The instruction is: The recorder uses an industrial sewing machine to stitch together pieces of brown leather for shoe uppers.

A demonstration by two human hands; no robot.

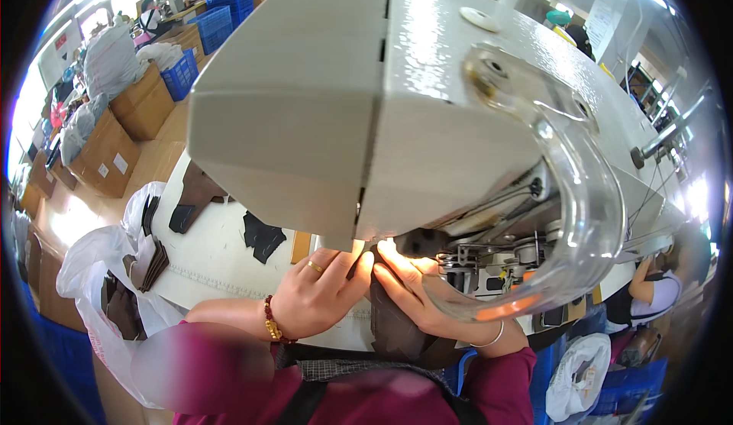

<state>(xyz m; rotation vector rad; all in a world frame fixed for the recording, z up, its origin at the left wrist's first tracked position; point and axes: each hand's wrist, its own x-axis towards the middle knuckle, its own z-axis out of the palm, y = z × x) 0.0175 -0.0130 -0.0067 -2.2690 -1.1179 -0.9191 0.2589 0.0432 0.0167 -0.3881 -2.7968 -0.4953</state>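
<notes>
A large white sewing machine (294, 119) fills the middle of the view, with its work light glowing over my fingertips. A dark brown flat piece, leather or cloth (397, 322), lies on the machine bed and hangs toward my lap. My left hand (317, 287) has its fingers closed together at the piece's upper left edge. From the other side my right hand (412, 291) grips the same piece, its fingers close to the left fingertips. The needle area is hidden behind the machine head. A clear curved guard (588, 180) arches over the metal parts right of my right hand.
On the white table (221, 261) lie a brown cut piece (200, 196) and a black one (263, 235). A plastic bag (95, 261) with stacked brown pieces sits at the left edge. Cardboard boxes (107, 154) and blue crates (216, 28) stand beyond. Another person (653, 291) sits at right.
</notes>
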